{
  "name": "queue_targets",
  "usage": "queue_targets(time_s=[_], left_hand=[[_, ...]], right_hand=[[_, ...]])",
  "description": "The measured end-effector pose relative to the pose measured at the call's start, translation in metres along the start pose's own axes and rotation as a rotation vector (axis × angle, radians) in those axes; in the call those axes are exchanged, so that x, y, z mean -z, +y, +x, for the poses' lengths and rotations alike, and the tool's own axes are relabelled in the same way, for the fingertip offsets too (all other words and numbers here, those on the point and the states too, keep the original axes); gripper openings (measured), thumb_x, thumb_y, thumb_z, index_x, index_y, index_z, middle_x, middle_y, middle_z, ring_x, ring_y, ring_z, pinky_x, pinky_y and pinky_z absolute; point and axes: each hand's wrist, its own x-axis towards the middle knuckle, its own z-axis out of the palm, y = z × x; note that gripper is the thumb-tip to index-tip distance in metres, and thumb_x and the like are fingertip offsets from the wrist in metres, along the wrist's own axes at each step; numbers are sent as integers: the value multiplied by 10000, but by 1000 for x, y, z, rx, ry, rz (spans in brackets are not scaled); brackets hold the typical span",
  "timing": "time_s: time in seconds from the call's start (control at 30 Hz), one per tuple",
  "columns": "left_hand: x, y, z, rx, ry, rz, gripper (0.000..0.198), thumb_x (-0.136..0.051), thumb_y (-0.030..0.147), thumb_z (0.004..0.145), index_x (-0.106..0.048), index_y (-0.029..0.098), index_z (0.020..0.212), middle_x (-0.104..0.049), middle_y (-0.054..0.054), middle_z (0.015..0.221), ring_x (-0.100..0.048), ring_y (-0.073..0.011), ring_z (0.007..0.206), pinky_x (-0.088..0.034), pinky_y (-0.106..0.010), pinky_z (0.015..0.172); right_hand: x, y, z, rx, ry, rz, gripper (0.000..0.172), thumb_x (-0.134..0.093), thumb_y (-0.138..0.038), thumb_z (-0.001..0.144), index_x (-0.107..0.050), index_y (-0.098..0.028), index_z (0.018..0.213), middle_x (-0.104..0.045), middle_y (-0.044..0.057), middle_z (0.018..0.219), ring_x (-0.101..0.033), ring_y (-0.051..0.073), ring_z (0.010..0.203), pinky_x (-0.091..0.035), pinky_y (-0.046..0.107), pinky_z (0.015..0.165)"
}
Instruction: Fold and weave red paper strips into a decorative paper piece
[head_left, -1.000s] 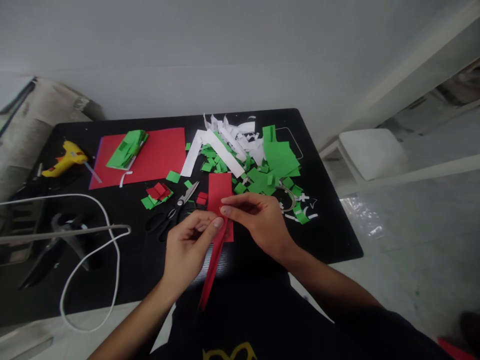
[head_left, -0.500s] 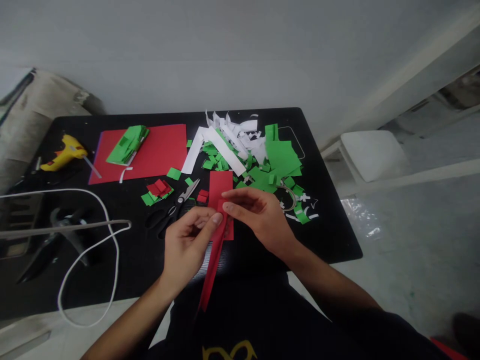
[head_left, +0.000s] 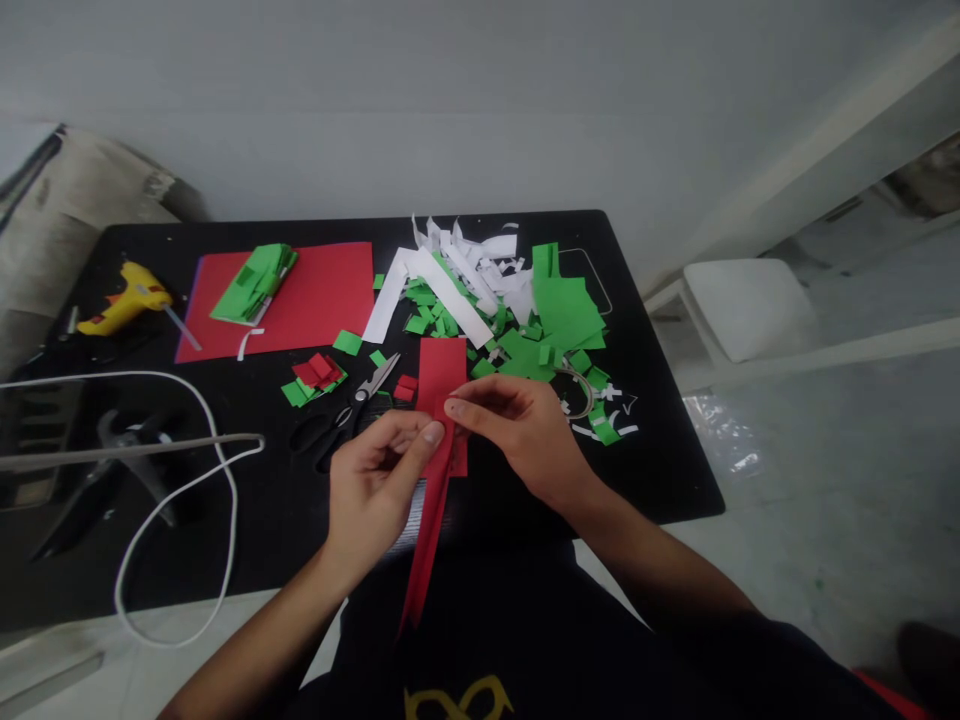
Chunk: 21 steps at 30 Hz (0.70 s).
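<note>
Between my two hands is a long red paper strip, which hangs down past the table's front edge toward my lap. My left hand pinches it with thumb and forefinger. On the other side, my right hand is closed on its upper end, thumb against the fingers. Beneath the hands a wider red paper piece lies on the table, partly hidden by them. Scissors with black handles rest just left of it, beside small red folded pieces.
Green paper scraps and white paper strips are heaped at the back. A red sheet carries a green paper bundle. A yellow glue gun lies far left. A white cable loops over the front left edge.
Both hands stay at nearly the same spot, still pinching the red strip. The strip's upper end has shifted slightly between the fingers. The camera view has moved a little.
</note>
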Motion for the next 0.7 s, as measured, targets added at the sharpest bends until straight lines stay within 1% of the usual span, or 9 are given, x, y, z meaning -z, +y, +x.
queue_targets(time_s=[0.2,0.27,0.37,0.47,0.57,0.7], left_hand=[[-1,-1,1,-27,-3,6,121,-727,272,953,-756,188,870,-695,13,723,-601,-99,654,-487,-197,637],[0,-2,0,-31,-5,9,121,-726,269,955,-755,188,870,-689,17,714,-598,-96,650,-484,-194,633],[0,-2,0,-39,-10,19,122,-721,267,961,-754,190,873,-674,23,706,-596,-95,654,-484,-192,639],[0,-3,0,-61,-18,23,116,-721,257,962,-752,195,870,-672,25,711,-585,-90,648,-481,-186,632],[-1,-4,1,-83,-23,23,106,-715,244,965,-750,199,876,-685,24,719,-593,-90,649,-488,-182,628],[-2,-3,2,-92,-18,32,116,-709,239,965,-743,197,863,-679,28,708,-585,-87,638,-485,-177,622]], right_hand=[[0,0,0,1,10,1,111,-880,-286,778,-810,-222,834,-803,4,819,-756,163,782,-649,338,833],[0,0,0,-10,1,19,151,-900,-309,759,-806,-212,828,-794,2,802,-744,156,757,-647,324,806],[1,0,0,-26,-25,49,207,-919,-346,744,-797,-193,808,-768,-2,749,-713,142,690,-628,296,724],[1,0,0,1,-22,35,207,-912,-354,761,-788,-190,791,-741,-10,712,-683,129,656,-603,278,689],[0,1,-1,41,4,16,206,-898,-364,778,-776,-198,773,-725,-13,702,-662,127,648,-593,281,692],[-1,6,0,55,4,24,213,-858,-391,817,-766,-203,779,-716,-14,710,-650,128,658,-577,280,696]])
